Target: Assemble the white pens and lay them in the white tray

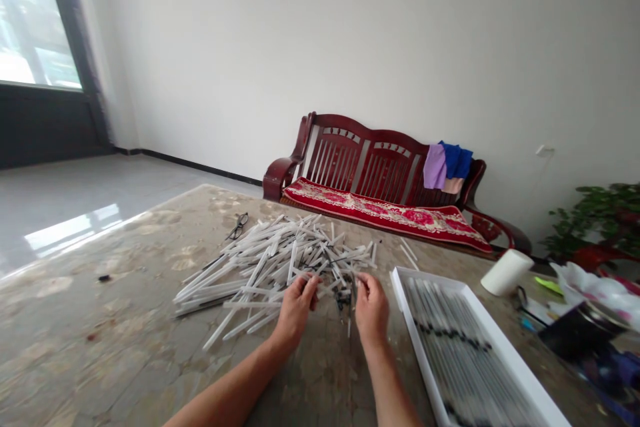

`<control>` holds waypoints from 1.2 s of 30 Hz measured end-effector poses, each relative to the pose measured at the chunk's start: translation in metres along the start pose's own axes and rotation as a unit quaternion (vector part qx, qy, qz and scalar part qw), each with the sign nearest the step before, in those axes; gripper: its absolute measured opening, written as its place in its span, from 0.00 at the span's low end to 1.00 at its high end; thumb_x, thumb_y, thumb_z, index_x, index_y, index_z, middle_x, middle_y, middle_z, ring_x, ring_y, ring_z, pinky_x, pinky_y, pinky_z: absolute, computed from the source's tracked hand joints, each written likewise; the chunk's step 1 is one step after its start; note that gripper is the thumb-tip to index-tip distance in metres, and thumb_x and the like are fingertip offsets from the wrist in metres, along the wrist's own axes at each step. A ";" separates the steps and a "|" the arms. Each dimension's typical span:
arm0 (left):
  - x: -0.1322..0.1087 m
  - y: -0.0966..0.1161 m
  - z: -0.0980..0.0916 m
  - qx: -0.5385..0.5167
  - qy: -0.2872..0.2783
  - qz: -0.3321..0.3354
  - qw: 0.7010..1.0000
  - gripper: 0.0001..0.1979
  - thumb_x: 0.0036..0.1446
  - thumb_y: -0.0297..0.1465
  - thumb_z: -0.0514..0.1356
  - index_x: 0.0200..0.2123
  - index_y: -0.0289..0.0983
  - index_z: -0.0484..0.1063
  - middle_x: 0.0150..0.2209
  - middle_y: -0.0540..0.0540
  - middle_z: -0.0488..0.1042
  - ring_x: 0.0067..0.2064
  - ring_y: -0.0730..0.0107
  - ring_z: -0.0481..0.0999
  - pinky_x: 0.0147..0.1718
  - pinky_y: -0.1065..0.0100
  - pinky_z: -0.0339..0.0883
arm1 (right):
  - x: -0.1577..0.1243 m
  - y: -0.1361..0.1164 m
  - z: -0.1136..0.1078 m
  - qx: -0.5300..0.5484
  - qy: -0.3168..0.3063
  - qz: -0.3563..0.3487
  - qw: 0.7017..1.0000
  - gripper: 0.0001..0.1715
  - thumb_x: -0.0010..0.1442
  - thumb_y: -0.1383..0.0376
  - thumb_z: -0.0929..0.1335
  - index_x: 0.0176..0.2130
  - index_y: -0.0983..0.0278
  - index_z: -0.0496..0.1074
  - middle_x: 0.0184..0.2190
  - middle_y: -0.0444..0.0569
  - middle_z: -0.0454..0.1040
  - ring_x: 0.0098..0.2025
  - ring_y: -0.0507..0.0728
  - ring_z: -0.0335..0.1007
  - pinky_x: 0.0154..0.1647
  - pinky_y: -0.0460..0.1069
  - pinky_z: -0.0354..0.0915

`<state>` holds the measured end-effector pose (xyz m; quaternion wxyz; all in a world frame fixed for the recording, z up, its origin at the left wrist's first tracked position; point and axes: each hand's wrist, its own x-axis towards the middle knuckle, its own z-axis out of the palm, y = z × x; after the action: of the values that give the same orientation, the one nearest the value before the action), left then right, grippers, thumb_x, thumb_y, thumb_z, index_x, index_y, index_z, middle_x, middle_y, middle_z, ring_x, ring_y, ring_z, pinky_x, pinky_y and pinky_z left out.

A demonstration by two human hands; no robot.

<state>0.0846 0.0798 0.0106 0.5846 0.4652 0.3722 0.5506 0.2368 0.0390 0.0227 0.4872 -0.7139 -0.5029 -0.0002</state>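
Observation:
A loose heap of slim white sticks (260, 260), some with dark parts, lies on the table in front of me. My left hand (296, 310) is at the near edge of this heap, its thumb and fingers pinched together; what they hold is too small to make out. To its right, my right hand (371, 310) is closed with its fingertips pinched on a thin, dark, upright strip (353, 300). Small dark pieces (343, 297) lie between the two hands. Beside my right hand stands a white open box (413, 327) with rows of thin clear-and-grey sticks with black parts.
Eyeglasses (239, 225) lie behind the heap, and a small black object (104, 278) is at left. On the right are a white roll (507, 272), a black cup (580, 330) and plastic bags (595, 290). A wooden bench (360, 160) stands beyond the table.

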 end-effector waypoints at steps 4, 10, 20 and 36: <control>0.003 0.009 -0.001 -0.089 0.052 -0.044 0.994 0.22 0.44 0.51 0.65 0.29 0.37 0.75 0.18 0.55 0.66 0.21 0.73 0.66 0.20 0.72 0.60 | -0.006 0.006 -0.007 -0.110 -0.073 0.003 0.991 0.15 0.61 0.66 0.61 0.37 0.61 0.76 0.38 0.51 0.79 0.41 0.58 0.75 0.41 0.48 0.66; 0.004 0.010 -0.003 -0.152 0.068 -0.106 0.980 0.21 0.39 0.47 0.70 0.30 0.36 0.76 0.21 0.51 0.75 0.26 0.69 0.76 0.25 0.72 0.68 | -0.020 -0.020 -0.013 -0.262 -0.188 -0.019 0.947 0.06 0.59 0.62 0.68 0.35 0.60 0.75 0.37 0.49 0.77 0.43 0.58 0.75 0.37 0.46 0.63; -0.011 0.007 0.005 -0.194 -0.016 -0.219 0.956 0.10 0.50 0.31 0.71 0.33 0.35 0.74 0.28 0.47 0.79 0.28 0.70 0.80 0.26 0.72 0.74 | -0.021 -0.031 -0.007 -0.387 -0.250 -0.040 0.886 0.17 0.64 0.74 0.59 0.45 0.66 0.75 0.44 0.59 0.77 0.45 0.60 0.76 0.39 0.49 0.66; 0.009 -0.008 0.000 -0.194 0.070 -0.152 0.967 0.20 0.33 0.40 0.75 0.28 0.35 0.77 0.26 0.50 0.78 0.29 0.71 0.78 0.36 0.71 0.71 | -0.014 -0.033 -0.005 -0.400 -0.278 -0.018 0.873 0.19 0.60 0.79 0.60 0.46 0.69 0.73 0.43 0.63 0.77 0.45 0.62 0.78 0.40 0.49 0.68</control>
<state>0.0884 0.0892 0.0040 0.7128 0.2411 0.3651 0.5482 0.2092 0.0260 0.0416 -0.0002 -0.8095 -0.5870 -0.0117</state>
